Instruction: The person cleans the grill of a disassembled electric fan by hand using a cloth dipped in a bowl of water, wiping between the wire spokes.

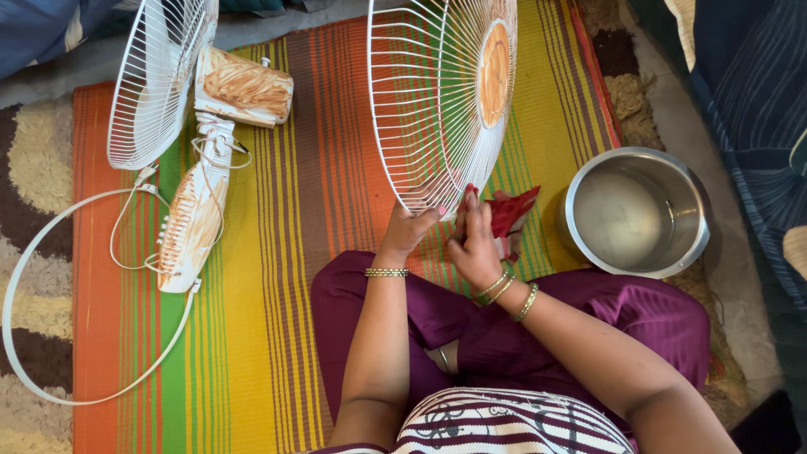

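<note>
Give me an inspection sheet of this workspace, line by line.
Surface: striped mat over a patterned rug.
Job's things: white fan grille held upright; red cloth against its lower rim.
Clutter: fan body with rear grille, loose ring, steel pot.
Grips: left hand grips the grille rim; right hand holds the cloth.
Cables: white cord beside the fan body.
Surroundings: blue fabric at right.
</note>
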